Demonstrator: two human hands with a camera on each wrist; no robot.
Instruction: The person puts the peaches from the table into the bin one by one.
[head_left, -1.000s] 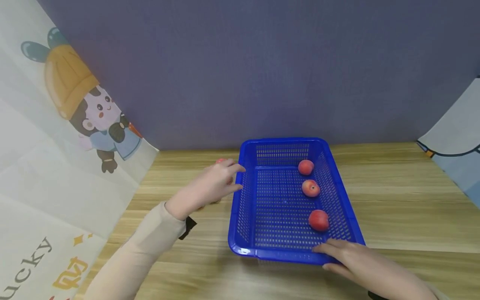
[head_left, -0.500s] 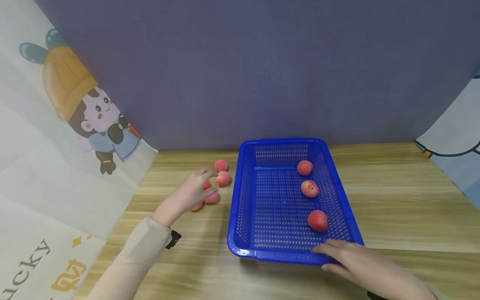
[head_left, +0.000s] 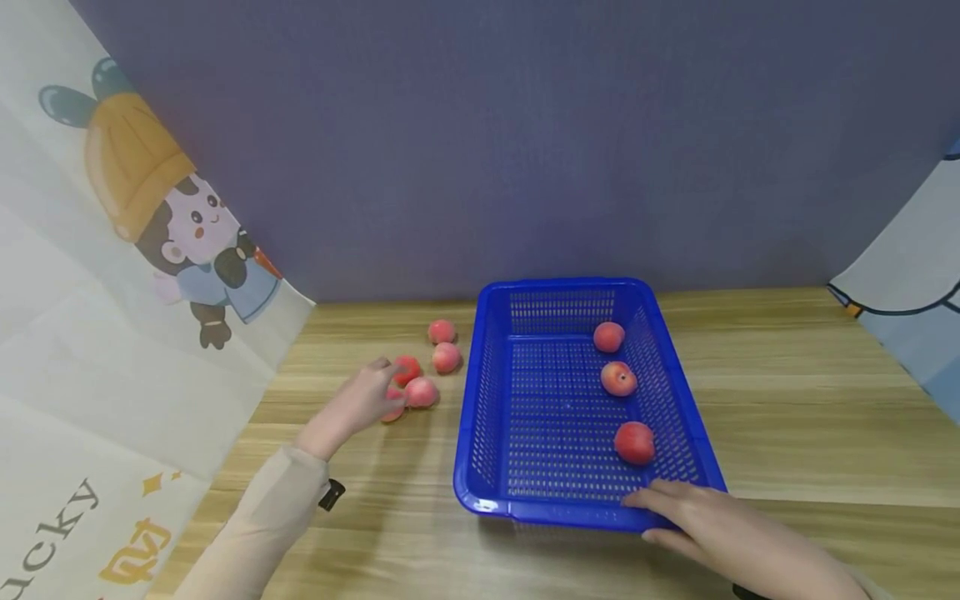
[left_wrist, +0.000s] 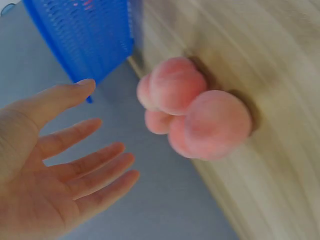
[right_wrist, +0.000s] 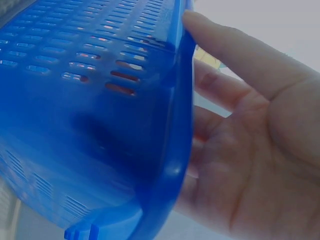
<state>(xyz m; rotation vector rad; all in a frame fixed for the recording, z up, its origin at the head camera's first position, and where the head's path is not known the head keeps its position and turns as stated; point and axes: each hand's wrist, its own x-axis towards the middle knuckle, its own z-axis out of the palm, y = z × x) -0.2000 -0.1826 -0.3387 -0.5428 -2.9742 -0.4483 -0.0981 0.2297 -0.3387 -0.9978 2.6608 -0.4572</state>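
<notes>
Beside the peaches on the table, my left hand [head_left: 365, 393] hovers with its fingers spread and nothing in them. The closest are a peach [head_left: 393, 406] partly behind its fingers, a red peach [head_left: 407, 369] and a pinkish peach [head_left: 422, 392]. In the left wrist view, a gap separates the hand [left_wrist: 65, 170] from the clustered peaches [left_wrist: 218, 124]. My right hand [head_left: 708, 521] holds the near right corner of a blue plastic basket [head_left: 480, 503], thumb outside and fingers over the rim. Three peaches lie along the basket's right side, one of them a red peach [head_left: 635, 442].
Two further peaches, a farther peach [head_left: 442, 331] and a nearer peach [head_left: 446, 357], lie close to the basket's left wall. A dark grey-blue panel [head_left: 525, 150] stands behind the wooden table [head_left: 810, 400]. On the left hangs a white printed cloth [head_left: 67, 350].
My left hand has moved left and toward me, from the basket's left rim to beside the peaches, uncovering several of them. The right hand stays on the basket's corner.
</notes>
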